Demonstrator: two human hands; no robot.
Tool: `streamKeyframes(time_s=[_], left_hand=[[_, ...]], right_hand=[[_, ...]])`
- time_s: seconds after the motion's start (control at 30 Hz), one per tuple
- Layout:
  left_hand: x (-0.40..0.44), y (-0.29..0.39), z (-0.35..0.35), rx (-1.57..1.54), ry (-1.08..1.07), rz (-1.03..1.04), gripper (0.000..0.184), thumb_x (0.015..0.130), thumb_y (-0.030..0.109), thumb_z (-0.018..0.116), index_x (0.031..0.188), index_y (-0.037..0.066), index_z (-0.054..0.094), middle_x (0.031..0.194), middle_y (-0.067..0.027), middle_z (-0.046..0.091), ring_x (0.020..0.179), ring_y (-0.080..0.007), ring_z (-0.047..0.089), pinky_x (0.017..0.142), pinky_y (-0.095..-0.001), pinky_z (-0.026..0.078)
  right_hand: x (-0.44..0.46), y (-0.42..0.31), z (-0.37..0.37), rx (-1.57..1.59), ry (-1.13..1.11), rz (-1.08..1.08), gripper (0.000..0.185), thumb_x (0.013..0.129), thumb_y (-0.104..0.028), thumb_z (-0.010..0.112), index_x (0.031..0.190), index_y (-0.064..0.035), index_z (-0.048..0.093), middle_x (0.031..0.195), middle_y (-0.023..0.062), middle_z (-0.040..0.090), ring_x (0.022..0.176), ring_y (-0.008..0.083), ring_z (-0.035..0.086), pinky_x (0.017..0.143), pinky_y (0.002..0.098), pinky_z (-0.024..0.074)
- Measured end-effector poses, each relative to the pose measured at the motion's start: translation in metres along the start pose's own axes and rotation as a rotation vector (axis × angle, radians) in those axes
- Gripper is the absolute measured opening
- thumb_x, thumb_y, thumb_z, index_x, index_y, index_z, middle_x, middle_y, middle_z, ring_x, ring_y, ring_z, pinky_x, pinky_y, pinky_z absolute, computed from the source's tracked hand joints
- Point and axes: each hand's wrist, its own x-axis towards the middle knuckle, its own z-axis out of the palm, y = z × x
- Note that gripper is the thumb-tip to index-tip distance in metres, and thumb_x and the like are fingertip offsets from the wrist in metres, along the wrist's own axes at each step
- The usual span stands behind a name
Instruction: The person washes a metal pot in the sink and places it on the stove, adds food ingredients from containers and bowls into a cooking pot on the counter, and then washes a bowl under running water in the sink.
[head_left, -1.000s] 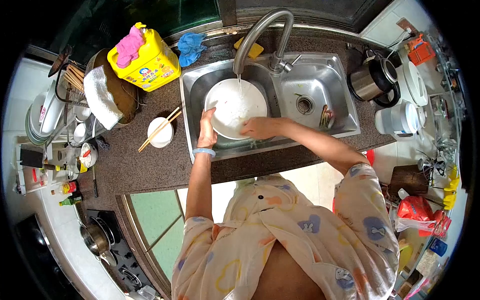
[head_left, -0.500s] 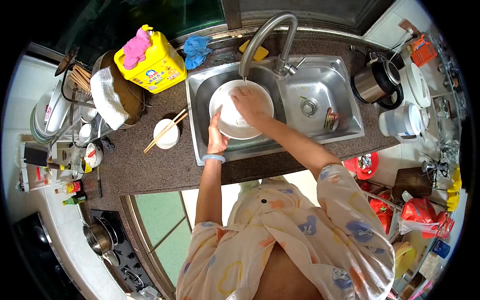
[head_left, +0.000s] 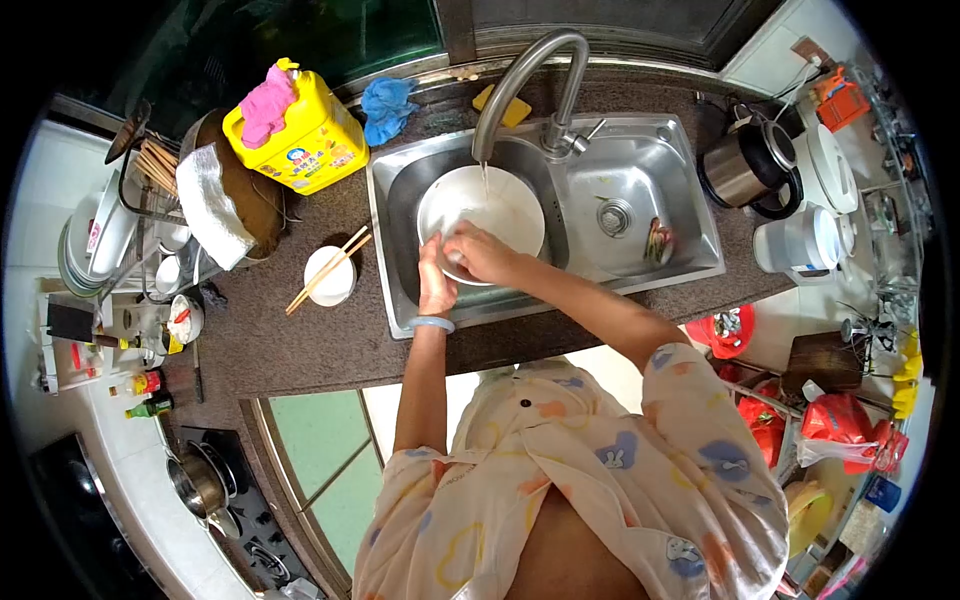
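A large white bowl [head_left: 510, 215] sits in the left basin of the steel sink [head_left: 385, 215], under the faucet [head_left: 515, 85], whose water runs into it. My left hand [head_left: 436, 278] grips the bowl's near left rim, with a pale bangle on the wrist. Inside the bowl, near that same rim, my right hand [head_left: 478, 253] has its fingers curled against the inner wall. Its fingertips are partly blurred, and whether they hold anything is hidden.
Chopsticks [head_left: 345, 252] lie across a small white bowl [head_left: 333, 285] left of the sink. Behind are a yellow jug [head_left: 310, 145], a blue cloth [head_left: 387, 108] and a yellow sponge [head_left: 512, 110]. A kettle [head_left: 735, 165] stands to the right.
My right hand has moved from the far part of the bowl to its near left side, and its fingers have curled. My left hand stays on the rim.
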Motion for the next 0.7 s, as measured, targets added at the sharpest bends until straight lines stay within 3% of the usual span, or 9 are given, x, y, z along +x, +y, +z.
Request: streamKeyframes(time_s=[0.2, 0.27, 0.33, 0.4, 0.43, 0.5, 0.53, 0.6, 0.7], left_hand=[[0.003, -0.003, -0.006, -0.028, -0.036, -0.002, 0.055, 0.091, 0.037, 0.051, 0.133, 0.003, 0.044, 0.128, -0.0124, 0.053, 0.122, -0.0273, 0.05, 0.1, -0.0425, 0.043], [0.002, -0.001, -0.005, -0.028, -0.029, 0.017, 0.056, 0.09, 0.037, 0.052, 0.134, 0.003, 0.044, 0.129, -0.0129, 0.053, 0.121, -0.0279, 0.05, 0.1, -0.0432, 0.043], [-0.001, 0.003, -0.002, -0.005, -0.009, 0.046, 0.057, 0.091, 0.037, 0.052, 0.135, 0.003, 0.042, 0.13, -0.0135, 0.052, 0.121, -0.0286, 0.05, 0.1, -0.0434, 0.043], [0.004, 0.001, -0.009, 0.001, -0.017, 0.037, 0.059, 0.091, 0.038, 0.052, 0.137, 0.003, 0.039, 0.131, -0.0144, 0.051, 0.121, -0.0287, 0.05, 0.1, -0.0438, 0.043], [0.006, 0.0, -0.011, -0.017, -0.04, 0.031, 0.057, 0.093, 0.04, 0.051, 0.136, 0.005, 0.039, 0.13, -0.0145, 0.051, 0.118, -0.0281, 0.052, 0.097, -0.0415, 0.045], [0.005, 0.004, -0.008, -0.029, -0.067, 0.026, 0.054, 0.094, 0.041, 0.05, 0.135, 0.006, 0.039, 0.129, -0.0146, 0.051, 0.115, -0.0275, 0.055, 0.094, -0.0391, 0.048], [-0.001, 0.007, -0.004, -0.043, -0.119, 0.003, 0.057, 0.095, 0.046, 0.048, 0.135, 0.007, 0.04, 0.129, -0.0146, 0.051, 0.116, -0.0275, 0.054, 0.094, -0.0399, 0.048], [-0.004, 0.009, -0.002, -0.054, -0.171, -0.019, 0.059, 0.095, 0.051, 0.047, 0.135, 0.007, 0.041, 0.13, -0.0145, 0.051, 0.117, -0.0275, 0.053, 0.094, -0.0406, 0.048], [-0.016, 0.014, 0.007, -0.055, -0.204, -0.031, 0.064, 0.095, 0.058, 0.041, 0.139, 0.011, 0.04, 0.135, -0.0119, 0.049, 0.124, -0.0271, 0.049, 0.101, -0.0424, 0.043]], right_hand=[[0.018, 0.036, -0.014, -0.397, 0.315, -0.099, 0.022, 0.076, -0.003, 0.063, 0.097, -0.0008, 0.064, 0.106, 0.0178, 0.056, 0.099, 0.0358, 0.057, 0.085, 0.0434, 0.0495], [0.02, 0.046, -0.014, -0.426, 0.306, 0.387, 0.02, 0.083, -0.012, 0.053, 0.096, -0.0001, 0.063, 0.106, 0.0199, 0.057, 0.097, 0.0368, 0.057, 0.084, 0.0449, 0.0482], [-0.004, 0.032, -0.021, -0.69, 0.203, 0.285, 0.02, 0.082, -0.012, 0.052, 0.092, 0.0011, 0.064, 0.098, 0.0189, 0.061, 0.095, 0.0375, 0.058, 0.085, 0.0452, 0.0482], [-0.019, 0.005, -0.025, -0.667, -0.139, 0.295, 0.025, 0.077, -0.008, 0.065, 0.102, -0.0012, 0.063, 0.102, 0.0189, 0.061, 0.101, 0.0347, 0.058, 0.086, 0.0434, 0.0483], [-0.018, 0.001, -0.029, -0.665, -0.14, 0.294, 0.025, 0.077, -0.008, 0.065, 0.102, -0.0012, 0.063, 0.102, 0.0189, 0.061, 0.101, 0.0347, 0.058, 0.086, 0.0434, 0.0483], [-0.014, -0.004, -0.034, -0.287, -0.313, 0.023, 0.025, 0.078, -0.005, 0.065, 0.102, -0.0022, 0.061, 0.102, 0.0182, 0.06, 0.099, 0.0329, 0.058, 0.084, 0.0426, 0.0478], [-0.011, -0.006, -0.031, -0.285, -0.307, 0.024, 0.025, 0.078, -0.005, 0.065, 0.102, -0.0022, 0.061, 0.102, 0.0182, 0.06, 0.099, 0.0329, 0.058, 0.084, 0.0426, 0.0478], [0.002, -0.015, -0.02, 0.15, -0.144, 0.023, 0.025, 0.077, -0.003, 0.065, 0.101, -0.0026, 0.057, 0.099, 0.0165, 0.059, 0.096, 0.0338, 0.057, 0.083, 0.0425, 0.0463], [0.022, -0.027, -0.017, 0.164, 0.014, -0.071, 0.028, 0.078, -0.004, 0.064, 0.103, -0.0028, 0.052, 0.102, 0.0167, 0.053, 0.097, 0.0359, 0.055, 0.084, 0.0435, 0.0455]])
